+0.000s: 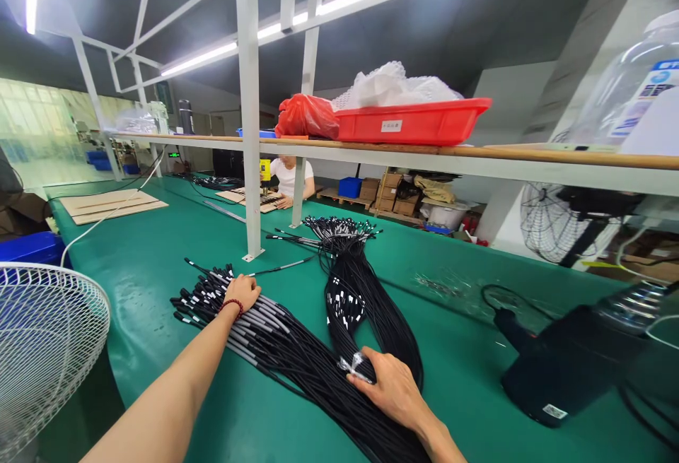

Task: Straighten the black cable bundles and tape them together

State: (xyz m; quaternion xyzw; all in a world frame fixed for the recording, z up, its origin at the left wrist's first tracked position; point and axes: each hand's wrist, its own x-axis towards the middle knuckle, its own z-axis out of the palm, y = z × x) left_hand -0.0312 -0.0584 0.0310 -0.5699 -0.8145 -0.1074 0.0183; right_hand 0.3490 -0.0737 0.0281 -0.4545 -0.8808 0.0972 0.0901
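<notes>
The left hand (244, 293) lies over the long black cables (323, 371), near their tips. Its fingers are bent, but I cannot tell how tight they hold. The right hand (366, 371) pinches the clear plastic tie (356, 365) on the looped bunch (346, 304), with its thumb and fingers close together. The long black cables run from the left part of the green worktop (286, 413) toward its near edge and go out of view. The looped bunch lies just beside them, and its tips fan out toward the far edge.

Above the worktop, a shelf (530, 157) holds a red tray (414, 124). White, bumpy plastic (397, 87) fills it and pokes up over the rim. A red bag (306, 116) sits beside the tray, but what is in it is hidden. At the right end is a big clear jar (631, 88) with a label; I cannot tell what is inside. Past the far edge, a blue box (350, 188) stands beside brown boxes (390, 191).
</notes>
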